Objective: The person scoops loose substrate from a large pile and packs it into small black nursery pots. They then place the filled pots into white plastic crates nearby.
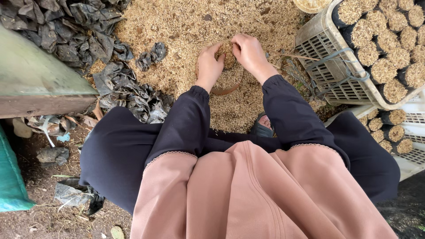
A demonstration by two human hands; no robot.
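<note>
Empty black bags (128, 95) heaped at left beside husk pile (186, 26). Left hand (209, 66) and right hand (250, 54) meet over pile, fingers curled around small husk-filled bag (228, 57) between them. Grey crate (330, 66) at right holds rows of filled bags (385, 40).

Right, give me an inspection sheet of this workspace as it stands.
Surface: bare dirt ground, with a heap of rice husk spread across it.
Job's things: small husk-filled bag in the heap, between both hands.
Clutter: empty black plastic bags piled at left; scraps on the dirt.
Grippers: left hand and right hand cup the bag's top.
Cables: nothing seen.
Surroundings: white crates of filled bags at right; wooden plank and green sack at left.
</note>
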